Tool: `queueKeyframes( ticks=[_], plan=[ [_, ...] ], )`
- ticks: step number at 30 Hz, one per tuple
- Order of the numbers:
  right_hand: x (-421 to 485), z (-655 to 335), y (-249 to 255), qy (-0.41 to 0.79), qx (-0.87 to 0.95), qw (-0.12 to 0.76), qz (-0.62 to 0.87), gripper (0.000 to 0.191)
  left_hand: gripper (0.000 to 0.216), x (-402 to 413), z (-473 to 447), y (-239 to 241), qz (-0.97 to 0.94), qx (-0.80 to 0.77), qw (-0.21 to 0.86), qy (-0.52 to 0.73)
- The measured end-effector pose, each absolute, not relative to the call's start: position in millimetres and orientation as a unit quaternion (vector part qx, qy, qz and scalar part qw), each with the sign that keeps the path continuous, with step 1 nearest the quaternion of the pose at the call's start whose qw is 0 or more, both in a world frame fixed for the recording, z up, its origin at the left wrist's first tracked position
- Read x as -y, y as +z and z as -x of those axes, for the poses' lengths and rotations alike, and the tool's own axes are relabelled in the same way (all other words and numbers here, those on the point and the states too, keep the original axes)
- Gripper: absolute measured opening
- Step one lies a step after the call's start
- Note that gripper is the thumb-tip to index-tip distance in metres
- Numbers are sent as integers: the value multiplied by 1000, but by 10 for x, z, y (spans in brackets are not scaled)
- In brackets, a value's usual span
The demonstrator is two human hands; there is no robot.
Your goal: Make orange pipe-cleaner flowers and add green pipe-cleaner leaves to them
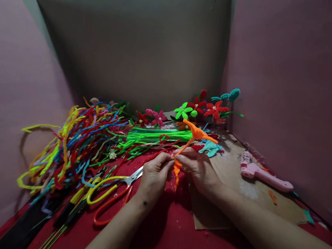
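Forearms (276, 227), lower frame: my left hand (155, 174) and right hand (199, 170) are pinching a fuzzy, pronged orange piece (198, 134) near centre; shaggy multicoloured stems (74, 143) are lying heaped, left; loop-handled scissors (130, 180) are resting on red cloth (173, 231).

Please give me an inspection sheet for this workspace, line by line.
Surface: red cloth, brown board on it towards the right.
Job's things: orange fuzzy piece, lobed at the top, narrow at the bottom.
Clutter: heap of coloured fuzzy stems; scissors, tips hidden by the left hand; pink tool at right; fuzzy flowers at back.
Hands: left hand and right hand both pinch the orange fuzzy piece.
Cables: nothing clearly seen.
Surroundings: pinkish panels either side, grey panel behind; dim light.
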State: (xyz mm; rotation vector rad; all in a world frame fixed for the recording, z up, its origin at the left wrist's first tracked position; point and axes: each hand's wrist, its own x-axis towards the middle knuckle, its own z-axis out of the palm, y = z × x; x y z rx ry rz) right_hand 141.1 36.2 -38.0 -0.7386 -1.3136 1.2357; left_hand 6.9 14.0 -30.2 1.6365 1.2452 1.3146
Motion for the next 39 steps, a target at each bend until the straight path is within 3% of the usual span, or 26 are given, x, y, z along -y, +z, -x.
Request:
queueKeyframes(
  ticks=[11,14,21,25,32,36,39],
  plan=[
    [-329,-1468,-278,534,597,536,264,11,16,-154,89,-161,-540,-324,664,403],
    [-329,-1465,-285,514,599,548,278,14,18,-163,90,-155,-559,-335,650,391],
    [-368,-1454,-340,471,612,545,326,20,14,-115,-84,-214,-608,-450,448,477],
    [-339,-1465,-288,476,629,528,315,12,16,-118,-55,-204,-557,-414,531,487],
    [-322,-1453,-328,611,555,517,227,14,17,-168,60,-228,-514,-296,699,399],
    [-308,-1424,-341,603,541,545,219,7,24,-158,75,-213,-528,-272,717,365],
    [-301,-1430,-317,604,549,529,233,12,31,-145,48,-162,-570,-307,667,369]
  ],
)
